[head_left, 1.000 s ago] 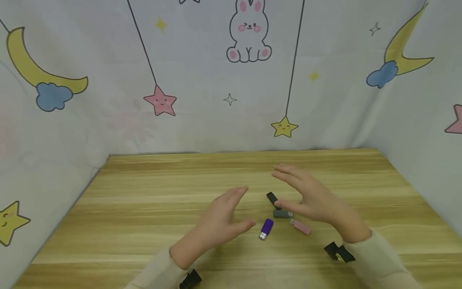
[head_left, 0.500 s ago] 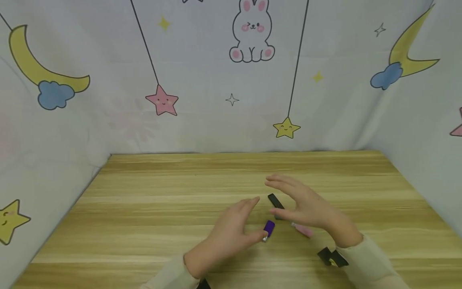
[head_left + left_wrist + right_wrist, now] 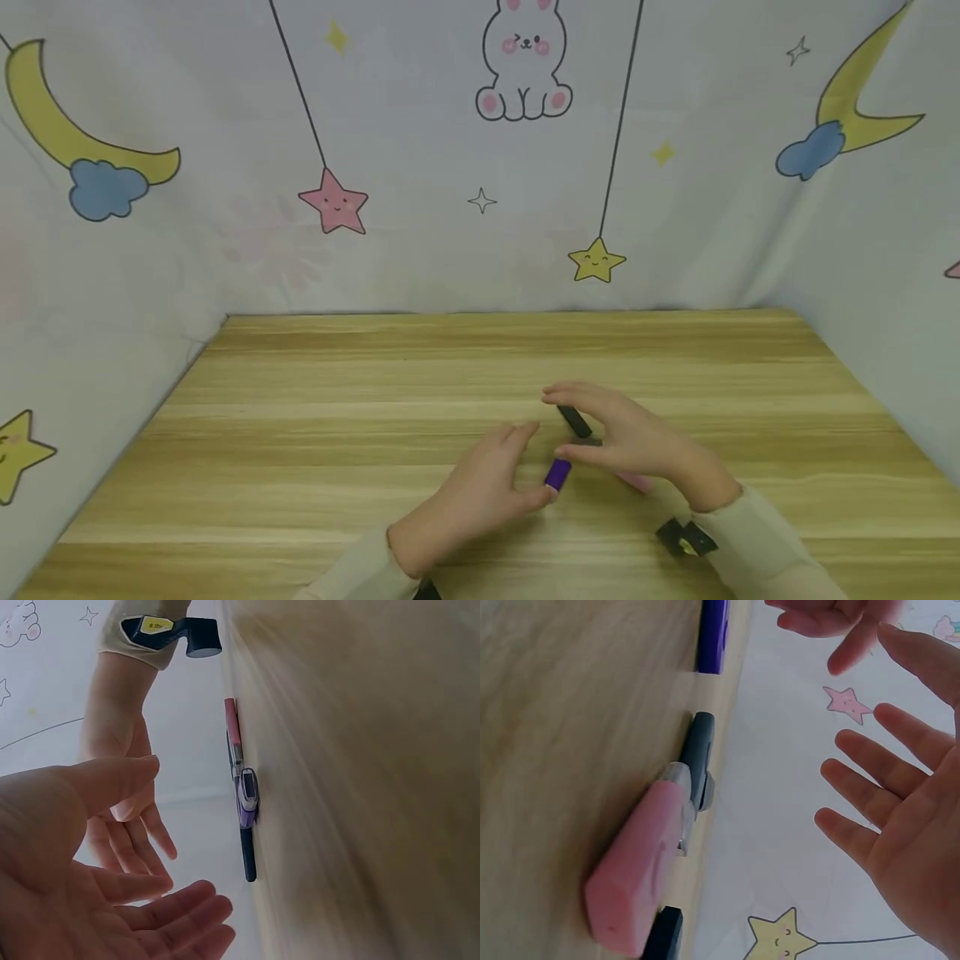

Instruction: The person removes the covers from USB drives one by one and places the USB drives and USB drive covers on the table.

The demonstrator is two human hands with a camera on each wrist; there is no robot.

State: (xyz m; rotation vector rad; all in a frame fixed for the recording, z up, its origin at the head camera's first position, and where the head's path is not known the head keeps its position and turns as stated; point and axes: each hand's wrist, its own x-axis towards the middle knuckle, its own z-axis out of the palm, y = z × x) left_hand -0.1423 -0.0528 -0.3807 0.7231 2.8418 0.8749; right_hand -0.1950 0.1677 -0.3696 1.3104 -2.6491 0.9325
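Four small USB sticks lie close together on the wooden table. A purple USB stick [image 3: 557, 475] is nearest my left hand [image 3: 480, 479], whose thumb tip overlaps its near end in the head view. My right hand [image 3: 633, 437] is over the others, fingers spread and holding nothing. It partly covers a grey USB stick [image 3: 587, 442] and a pink USB stick [image 3: 637, 482]; a black USB stick [image 3: 575, 422] shows under its fingers. In the right wrist view the pink stick's metal plug [image 3: 677, 774] meets the grey stick. Both palms face each other, raised over the table.
The wooden tabletop [image 3: 337, 400] runs back to a white cloth wall [image 3: 420, 250] printed with stars, moons and a rabbit. Similar cloth stands at both sides. Each wrist wears a dark strap-on camera, such as the right one [image 3: 686, 537].
Both hands have come down and closer together, the left moving right and the right moving left, over the USB sticks. The sticks keep about the same places.
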